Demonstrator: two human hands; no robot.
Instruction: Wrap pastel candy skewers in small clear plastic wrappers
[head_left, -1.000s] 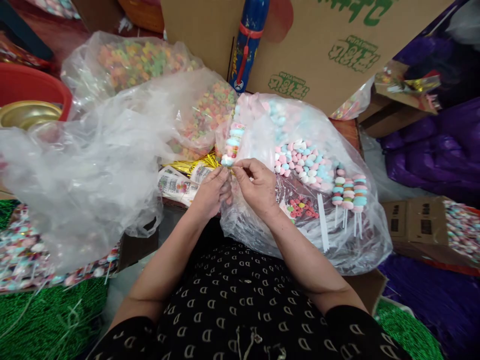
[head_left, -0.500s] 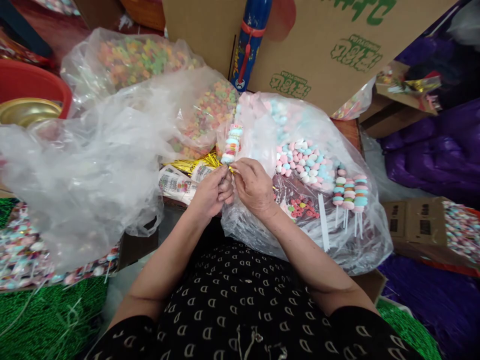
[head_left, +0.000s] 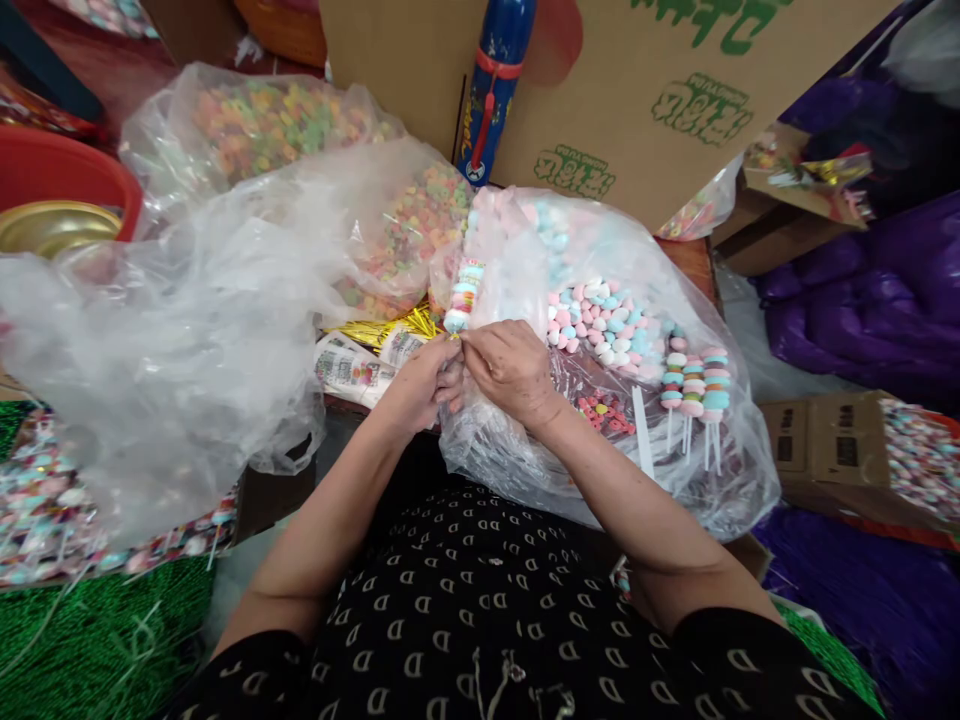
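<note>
A wrapped candy skewer (head_left: 463, 292) with blue, pink and white pieces stands out beyond my fingertips. My left hand (head_left: 429, 382) is closed round its lower end. My right hand (head_left: 511, 368) pinches at the same spot, where a bit of gold twist tie shows. Gold twist ties (head_left: 386, 328) and printed white wrappers (head_left: 349, 368) lie just left of my hands. To the right, several unwrapped candy skewers (head_left: 694, 385) rest on clear plastic beside white sticks (head_left: 643, 430), red ring candies (head_left: 606, 412) and loose pastel candies (head_left: 600, 320).
Bags of coloured ring candies (head_left: 277, 125) lie at the back left, near a red basin (head_left: 71, 165). A blue flask (head_left: 495, 90) stands before a large cardboard box (head_left: 600, 100). Crumpled clear plastic (head_left: 180, 340) covers the left side. A carton of candies (head_left: 832, 450) sits at the right.
My right hand has turned slightly, and its fingers are drawn closer together against my left fingertips. The skewer has barely moved. The whole view has shifted a little.
</note>
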